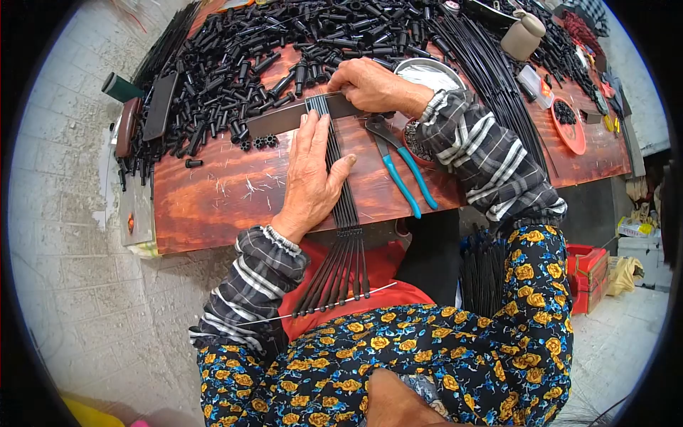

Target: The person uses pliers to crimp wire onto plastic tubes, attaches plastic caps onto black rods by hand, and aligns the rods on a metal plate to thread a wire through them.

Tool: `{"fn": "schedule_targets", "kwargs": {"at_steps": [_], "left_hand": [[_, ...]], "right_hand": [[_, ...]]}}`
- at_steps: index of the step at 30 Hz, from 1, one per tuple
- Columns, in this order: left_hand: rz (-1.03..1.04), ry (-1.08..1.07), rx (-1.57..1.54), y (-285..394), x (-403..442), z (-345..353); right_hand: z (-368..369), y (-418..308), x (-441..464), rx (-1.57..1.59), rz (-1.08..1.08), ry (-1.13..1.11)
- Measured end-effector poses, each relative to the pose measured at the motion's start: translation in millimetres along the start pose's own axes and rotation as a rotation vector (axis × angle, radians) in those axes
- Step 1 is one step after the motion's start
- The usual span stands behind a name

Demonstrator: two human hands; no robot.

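Flat across a row of thin black rods (346,206) lies my left hand (313,171), its fingers stretched forward and thumb apart. The rods run over the table's front edge and fan out toward my lap. A thin pale wire (380,290) crosses their beaded lower ends. My right hand (373,87) is closed, fingers curled down at the far end of the rods, beside a dark flat bar (284,118). What its fingertips pinch is hidden. Pliers with blue handles (405,174) rest just right of the rods.
Black plastic tubular parts (235,78) are heaped over the back of the reddish wooden table (206,206). Long black rods (491,78) lie to the right. A round metal dish (431,70), a red plate (569,132) and a beige jug (523,35) stand nearby. A red box (589,277) is on the floor.
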State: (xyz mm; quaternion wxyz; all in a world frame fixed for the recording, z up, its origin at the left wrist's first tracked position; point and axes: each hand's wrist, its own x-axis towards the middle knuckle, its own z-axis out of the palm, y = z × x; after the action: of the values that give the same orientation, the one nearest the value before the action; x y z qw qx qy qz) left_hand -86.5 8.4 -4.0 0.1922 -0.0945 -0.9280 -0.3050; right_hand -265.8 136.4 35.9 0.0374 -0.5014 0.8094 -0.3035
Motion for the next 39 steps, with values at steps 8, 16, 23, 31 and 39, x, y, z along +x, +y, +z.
{"fn": "schedule_targets", "kwargs": {"at_steps": [8, 16, 23, 31, 39], "left_hand": [[0.006, 0.049, -0.025, -0.1, -0.3, -1.4], [-0.017, 0.052, -0.058, 0.9, -0.1, -1.3], [-0.009, 0.047, -0.05, 1.7, -0.2, -2.4], [0.002, 0.026, -0.031, 1.7, 0.6, -3.3], [-0.003, 0.021, 0.026, 0.3, -1.2, 2.4]], "right_hand": [[2.9, 2.4, 2.1, -0.03, 0.011, -0.021], [0.1, -0.4, 2.4, -0.068, -0.005, -0.036], [-0.8, -0.2, 3.9, -0.034, -0.049, -0.005], [-0.7, -14.5, 14.5, 0.019, 0.023, -0.008], [2.1, 3.9, 23.4, 0.066, -0.045, 0.109]]}}
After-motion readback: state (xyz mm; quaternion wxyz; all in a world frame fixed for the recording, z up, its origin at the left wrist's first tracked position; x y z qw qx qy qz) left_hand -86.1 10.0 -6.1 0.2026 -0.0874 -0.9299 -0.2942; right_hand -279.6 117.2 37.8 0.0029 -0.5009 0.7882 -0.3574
